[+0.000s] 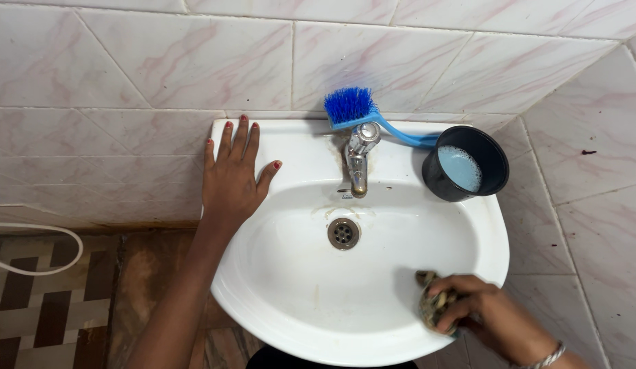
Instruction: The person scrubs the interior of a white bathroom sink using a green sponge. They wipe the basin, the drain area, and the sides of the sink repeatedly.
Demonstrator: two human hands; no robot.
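A white oval sink (290, 287) hangs against a wall of pale pink-veined tiles (161, 61), seen from above. The left hand (234, 174) lies flat on the sink's back left rim, palm down, its fingers spread a little and pointing toward the wall, the thumb angled out toward the tap; it holds nothing. The right hand (479, 307) is low in the basin near the front right rim, its fingers curled tightly around a bunched, mottled brown cloth (434, 301), which it presses against the inner white wall of the basin. A thin bracelet (547, 357) shows on that wrist. At the back middle of the sink stands a chrome tap (359, 154), its spout pointing down toward the basin, with brownish staining on the porcelain around its base. Below it, in the bottom of the basin, sits the round metal drain (343, 233). A blue scrubbing brush (366, 113) lies along the back rim behind the tap, bristles to the left, its handle running right until it meets a black round pot (492, 157) that stands on the back right corner of the sink and holds foamy pale liquid. To the left, a white hose (51, 263) loops over the patterned brown floor (31, 307).
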